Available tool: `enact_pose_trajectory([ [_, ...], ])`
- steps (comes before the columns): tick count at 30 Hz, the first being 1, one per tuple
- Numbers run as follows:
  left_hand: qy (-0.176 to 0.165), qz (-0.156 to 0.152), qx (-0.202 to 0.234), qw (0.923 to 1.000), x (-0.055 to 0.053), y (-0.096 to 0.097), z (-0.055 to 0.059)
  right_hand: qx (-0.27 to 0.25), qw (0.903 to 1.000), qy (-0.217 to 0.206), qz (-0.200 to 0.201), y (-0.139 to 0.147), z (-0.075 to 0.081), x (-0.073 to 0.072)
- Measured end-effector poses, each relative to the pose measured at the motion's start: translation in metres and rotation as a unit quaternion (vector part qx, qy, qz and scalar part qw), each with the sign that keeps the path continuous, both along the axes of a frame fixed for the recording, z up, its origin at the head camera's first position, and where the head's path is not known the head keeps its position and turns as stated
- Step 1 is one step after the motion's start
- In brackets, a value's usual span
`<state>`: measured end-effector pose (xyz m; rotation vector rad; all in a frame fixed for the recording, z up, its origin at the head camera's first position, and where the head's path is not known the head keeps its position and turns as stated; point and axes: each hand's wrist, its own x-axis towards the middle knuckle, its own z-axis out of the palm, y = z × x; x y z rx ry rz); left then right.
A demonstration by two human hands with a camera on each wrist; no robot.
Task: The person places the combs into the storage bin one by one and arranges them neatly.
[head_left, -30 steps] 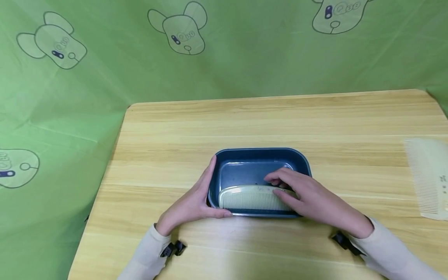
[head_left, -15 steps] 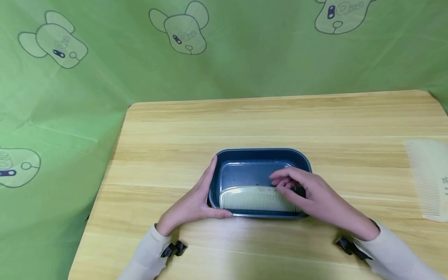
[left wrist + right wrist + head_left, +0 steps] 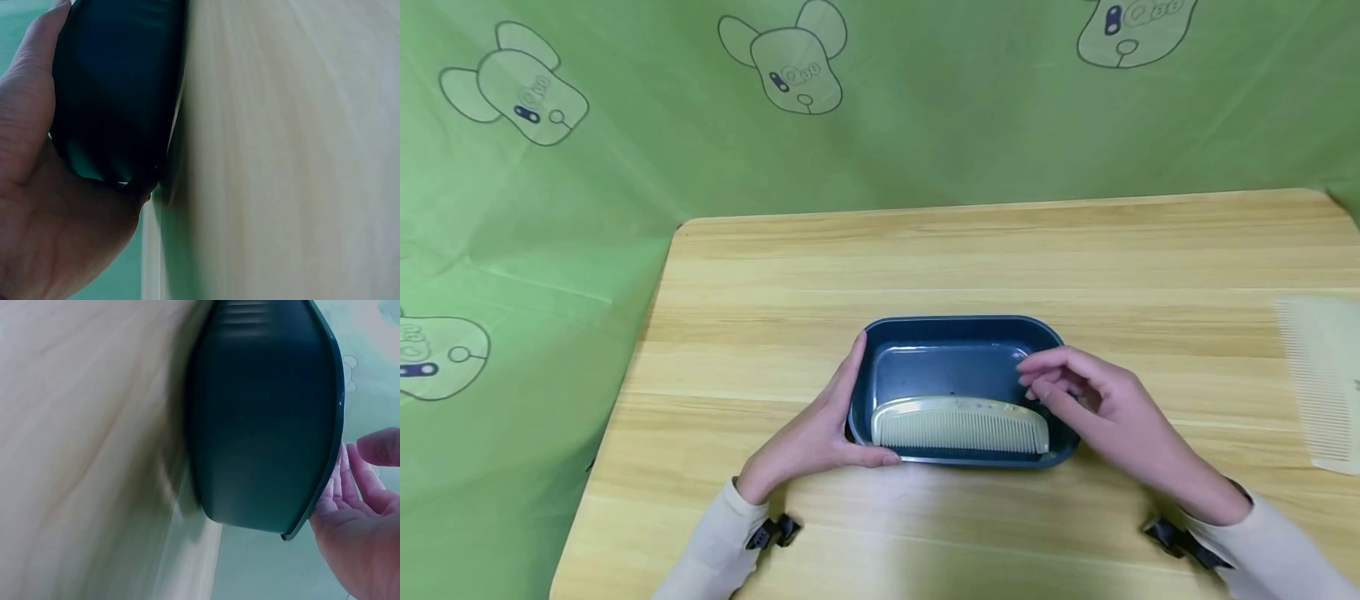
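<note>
In the head view a dark blue plastic box (image 3: 951,367) stands on the table, open at the top. A pale, translucent comb (image 3: 958,425) lies along its front wall inside, teeth toward the near side. My left hand (image 3: 808,437) grips the box's left end, thumb along the front wall and fingers up the left side; the left wrist view shows this palm (image 3: 56,219) against the dark box wall. Over the right rim hovers my right hand (image 3: 1105,408), fingers loosely bent with nothing between them. In the right wrist view its fingers (image 3: 356,484) show beyond the rim.
Another pale, wide comb (image 3: 1326,383) lies at the table's right edge, partly cut off by the frame. Behind the wooden table (image 3: 760,292) hangs a green cloth (image 3: 940,125) with printed mouse heads. Each wrist carries a black camera mount.
My right hand has moved off the comb's right end, to the right, and now sits over the box's right rim. The comb's right end has come into sight. My left hand stays put.
</note>
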<state>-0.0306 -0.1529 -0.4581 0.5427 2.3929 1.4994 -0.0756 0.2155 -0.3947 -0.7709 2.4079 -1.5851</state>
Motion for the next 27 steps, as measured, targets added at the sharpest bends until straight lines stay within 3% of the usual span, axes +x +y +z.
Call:
enact_pose_trajectory([
  [3,-0.002,0.001,-0.001,1.0000,0.000,0.000,-0.001,0.001,0.9998,0.011,-0.017,0.004,0.000,0.001],
  [9,-0.004,0.001,-0.006,1.0000,-0.001,0.001,-0.002,0.011,0.9962,0.078,-0.035,0.015,-0.001,-0.001],
  [17,-0.005,0.004,-0.008,0.9999,-0.001,0.000,-0.003,0.014,0.9915,0.116,-0.058,0.040,-0.003,-0.003],
  [20,-0.001,0.002,-0.006,1.0000,-0.001,0.001,-0.003,0.021,0.9891,0.120,-0.082,0.052,0.001,-0.004],
  [27,-0.002,0.003,-0.006,1.0000,0.000,0.001,-0.002,0.030,0.9873,0.074,-0.137,0.072,0.007,-0.005],
])
